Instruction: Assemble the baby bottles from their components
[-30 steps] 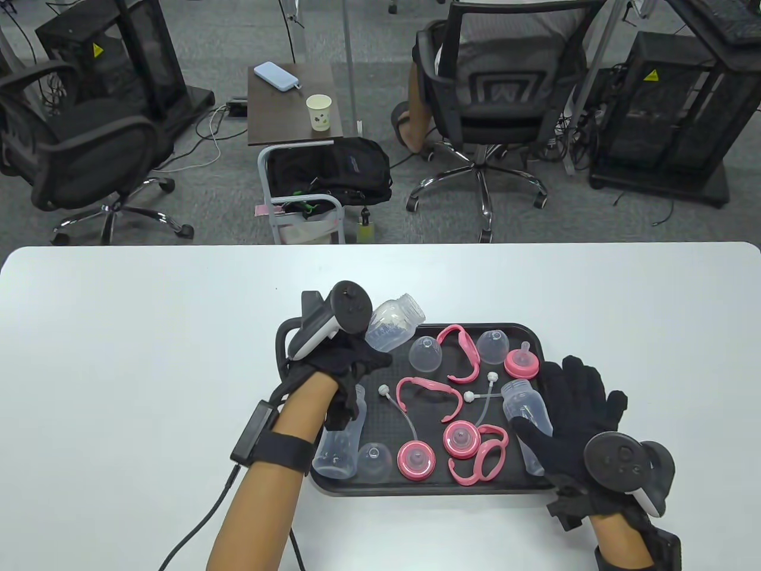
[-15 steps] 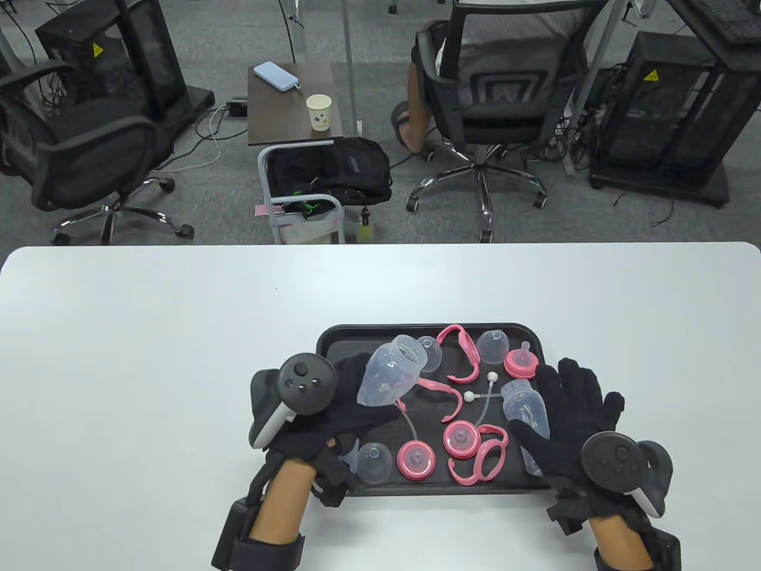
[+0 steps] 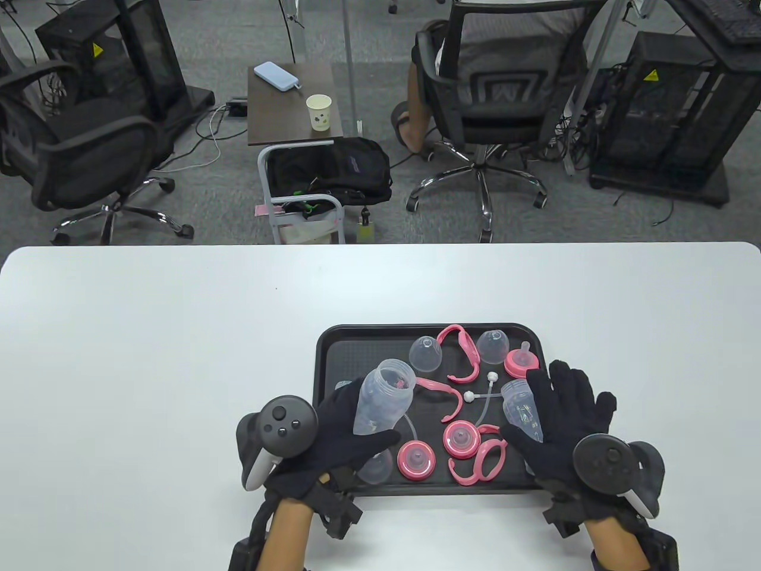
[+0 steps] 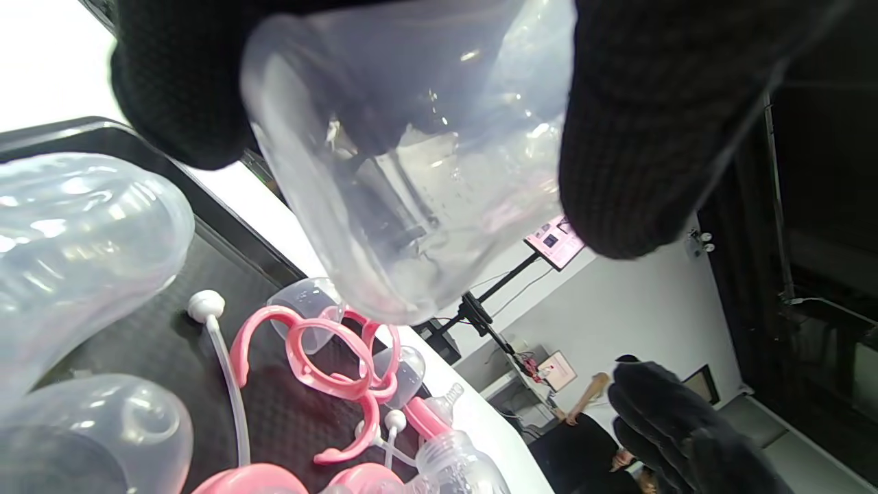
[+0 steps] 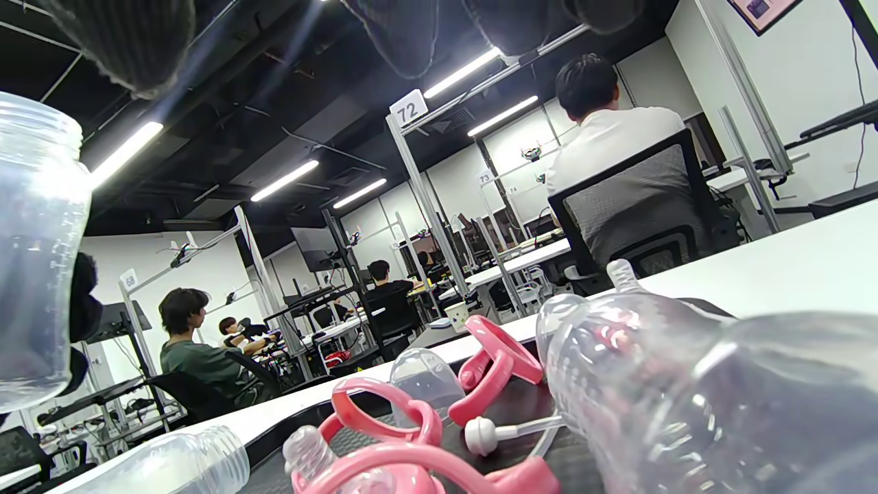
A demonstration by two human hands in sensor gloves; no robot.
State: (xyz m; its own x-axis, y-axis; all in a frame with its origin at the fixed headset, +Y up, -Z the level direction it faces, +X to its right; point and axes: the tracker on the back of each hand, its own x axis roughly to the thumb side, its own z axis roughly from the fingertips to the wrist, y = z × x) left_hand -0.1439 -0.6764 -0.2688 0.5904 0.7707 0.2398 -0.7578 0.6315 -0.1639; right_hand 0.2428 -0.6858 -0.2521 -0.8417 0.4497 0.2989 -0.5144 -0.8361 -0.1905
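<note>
My left hand (image 3: pixel 368 419) grips a clear bottle body (image 3: pixel 383 404), mouth tilted away, above the left part of the black tray (image 3: pixel 320 357). In the left wrist view the bottle (image 4: pixel 411 171) sits between thumb and fingers (image 4: pixel 645 123). My right hand (image 3: pixel 535 404) is spread open over a second clear bottle (image 3: pixel 518 407) lying at the tray's right. In the right wrist view its fingers hang apart above that bottle (image 5: pixel 686 405). Pink nipple rings (image 3: pixel 416 461), pink handles (image 3: pixel 478 455) and clear caps (image 3: pixel 425 352) lie on the tray.
Two straws with white ends (image 3: pixel 492 376) lie mid-tray. A third bottle (image 4: pixel 75 233) lies at the tray's left, mostly hidden under my left hand in the table view. The white table (image 3: pixel 148 333) stretches left, right and beyond the tray.
My left hand has carried the bottle from beyond the tray's far left corner back toward me, over the tray's left part. My right hand has edged left over the lying bottle.
</note>
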